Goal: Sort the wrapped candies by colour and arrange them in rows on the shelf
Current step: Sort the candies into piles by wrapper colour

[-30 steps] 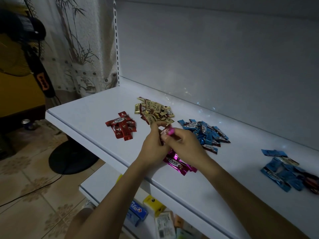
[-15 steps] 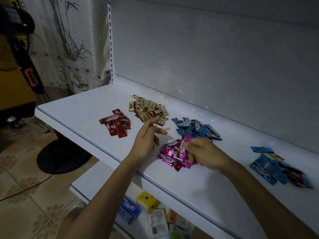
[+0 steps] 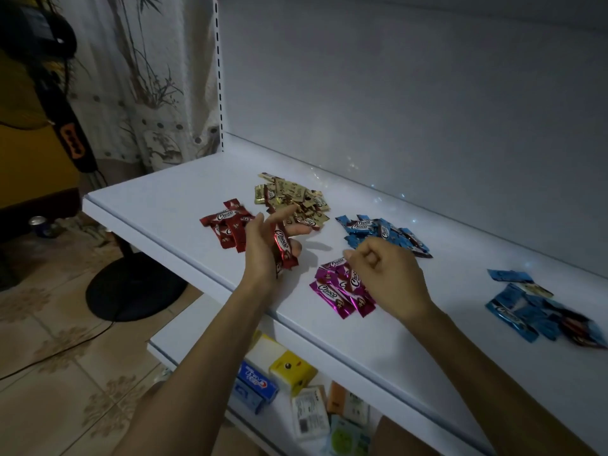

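Observation:
On the white shelf lie sorted heaps of wrapped candies: a red heap, a gold heap, a blue heap and a pink heap near the front edge. An unsorted, mostly blue heap lies at the far right. My left hand is raised between the red and gold heaps; it holds one red candy against the palm, index and middle fingers stretched out. My right hand hovers over the pink heap with fingers curled, and I see nothing in it.
The shelf's back panel rises behind the heaps. A lower shelf holds small boxes, among them a toothpaste carton. A standing fan's round black base sits on the tiled floor at left, beside a curtain.
My right hand laid a pink candy on the pink heap and let go of it. My left hand turned palm-up, and a red candy now shows in it.

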The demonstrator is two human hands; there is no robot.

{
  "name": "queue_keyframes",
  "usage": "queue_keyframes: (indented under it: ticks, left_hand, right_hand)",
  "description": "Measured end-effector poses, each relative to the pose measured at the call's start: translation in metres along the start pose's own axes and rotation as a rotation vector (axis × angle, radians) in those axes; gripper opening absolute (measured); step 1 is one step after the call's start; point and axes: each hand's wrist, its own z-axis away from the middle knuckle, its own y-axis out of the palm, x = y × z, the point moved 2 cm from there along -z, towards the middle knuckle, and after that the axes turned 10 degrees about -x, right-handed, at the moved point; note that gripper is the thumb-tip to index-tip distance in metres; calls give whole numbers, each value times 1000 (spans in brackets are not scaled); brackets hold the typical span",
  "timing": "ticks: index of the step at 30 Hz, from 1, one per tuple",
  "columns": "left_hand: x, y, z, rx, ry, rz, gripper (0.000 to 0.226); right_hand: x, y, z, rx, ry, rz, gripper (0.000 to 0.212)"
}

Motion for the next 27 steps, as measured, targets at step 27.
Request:
queue_keyframes:
  ticks: [27]
  left_hand:
    - [5, -26, -21, -243, -255, 717, 46]
  right_hand:
    - [93, 118, -116, 129, -132, -247, 12]
